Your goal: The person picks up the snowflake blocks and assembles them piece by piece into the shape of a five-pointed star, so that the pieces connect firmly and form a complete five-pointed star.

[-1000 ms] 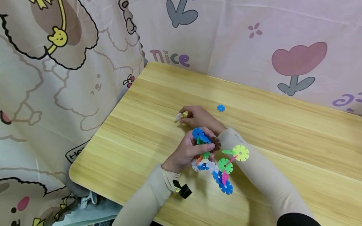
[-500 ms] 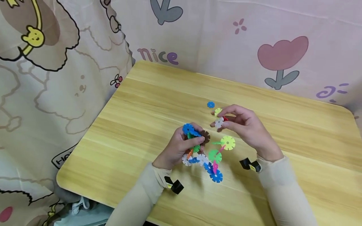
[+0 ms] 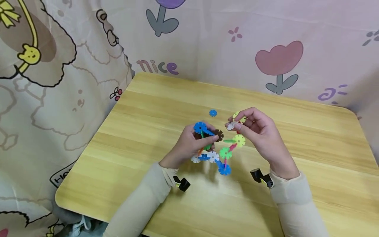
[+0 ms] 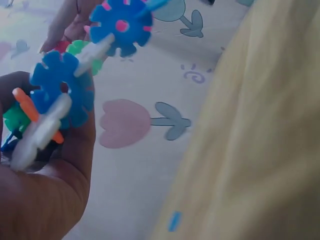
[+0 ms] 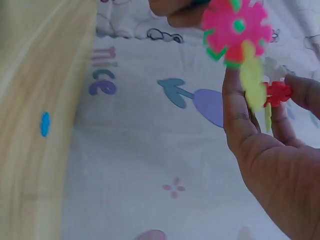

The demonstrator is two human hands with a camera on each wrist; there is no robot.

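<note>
My left hand (image 3: 189,144) grips a cluster of interlocked snowflake discs (image 3: 219,148) in blue, green, white, brown and yellow, held just above the wooden table (image 3: 148,108). The left wrist view shows blue discs (image 4: 65,90) and a white one against my palm. Just right of the cluster, my right hand (image 3: 254,131) pinches a few small loose discs (image 3: 235,121), white, yellow and red, between thumb and fingertips. In the right wrist view the red disc (image 5: 276,93) and a yellow disc (image 5: 252,75) sit at those fingertips, with a pink disc of the cluster (image 5: 235,27) just above.
A single blue disc (image 3: 213,113) lies on the table beyond the hands. Printed cloth (image 3: 59,82) hangs along the table's left side and behind its far edge. Black wrist cameras (image 3: 182,183) sit on both sleeves.
My right hand came from the left across to the right of the cluster with the small discs, then closed in a little towards it. The left hand kept its grip.
</note>
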